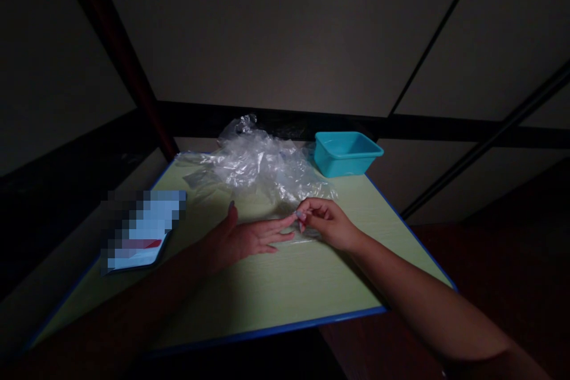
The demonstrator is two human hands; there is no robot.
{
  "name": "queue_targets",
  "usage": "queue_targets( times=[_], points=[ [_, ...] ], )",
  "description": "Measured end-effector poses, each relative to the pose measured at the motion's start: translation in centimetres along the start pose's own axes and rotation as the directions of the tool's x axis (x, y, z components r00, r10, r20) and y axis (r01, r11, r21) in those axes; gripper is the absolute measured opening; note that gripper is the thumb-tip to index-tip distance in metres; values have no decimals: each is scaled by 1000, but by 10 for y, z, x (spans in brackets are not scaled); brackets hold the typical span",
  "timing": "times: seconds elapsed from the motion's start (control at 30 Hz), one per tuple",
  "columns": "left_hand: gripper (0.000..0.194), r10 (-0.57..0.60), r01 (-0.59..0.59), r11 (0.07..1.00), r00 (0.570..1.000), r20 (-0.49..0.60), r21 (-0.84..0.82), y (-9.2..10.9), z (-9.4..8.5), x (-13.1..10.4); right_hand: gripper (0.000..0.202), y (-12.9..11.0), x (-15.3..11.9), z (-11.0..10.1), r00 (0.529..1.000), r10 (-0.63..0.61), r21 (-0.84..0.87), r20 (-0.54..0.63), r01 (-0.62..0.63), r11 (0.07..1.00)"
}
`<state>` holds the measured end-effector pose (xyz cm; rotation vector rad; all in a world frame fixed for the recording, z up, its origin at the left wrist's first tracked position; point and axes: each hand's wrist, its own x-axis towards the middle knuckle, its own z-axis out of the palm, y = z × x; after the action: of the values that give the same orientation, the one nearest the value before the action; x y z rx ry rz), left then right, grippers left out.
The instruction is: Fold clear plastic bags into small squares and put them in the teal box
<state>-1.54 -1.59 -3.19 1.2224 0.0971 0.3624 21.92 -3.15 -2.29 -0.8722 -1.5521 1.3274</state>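
The left hand is open, fingers spread and thumb raised, its fingertips meeting the right hand, whose thumb and fingers are pinched together; what they grip is too small to tell. A thin clear plastic piece lies beneath them on the table. Just beyond sits a crumpled heap of clear plastic, with a turquoise basket at its right and a lit phone near the table's left edge.

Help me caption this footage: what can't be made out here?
All in the head view:
What, if anything, the right hand pinches: its own fingers hide it.
Device screen: pixelated.
Teal tub bottom: near wall blocks much of it.
Anything beneath the crumpled plastic: folds, glare.
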Motion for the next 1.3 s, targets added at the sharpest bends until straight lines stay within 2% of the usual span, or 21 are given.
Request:
queue_targets(
  times=[0.2,0.43,0.57,0.73,0.97,1.1,1.3],
  points=[
    [102,15,-9,988,999,44,-151,4,0,0,29,-2,-2,-1,1000,-13,-8,11,13,1000],
    [102,77,-38,948,991,113,-316,6,-2,0,28,-2,-1,-1,998,-27,15,51,26,1000],
    [103,56,-18,946,993,106,-323,6,-6,0,28,0,-1,-1,998,-26,32,50,24,999],
    [102,11,14,959,996,89,-284,5,-6,0,31,1,-1,-2,998,-35,-33,43,37,999],
    [102,45,-15,950,995,90,-313,3,-5,1,33,3,0,0,999,-50,-128,13,52,990],
    [103,34,-15,955,998,58,-297,4,-5,1,33,5,1,0,999,-43,-126,14,44,991],
    [99,13,12,956,996,84,-292,4,-3,1,32,2,0,1,998,-51,-94,23,53,994]
  ],
)
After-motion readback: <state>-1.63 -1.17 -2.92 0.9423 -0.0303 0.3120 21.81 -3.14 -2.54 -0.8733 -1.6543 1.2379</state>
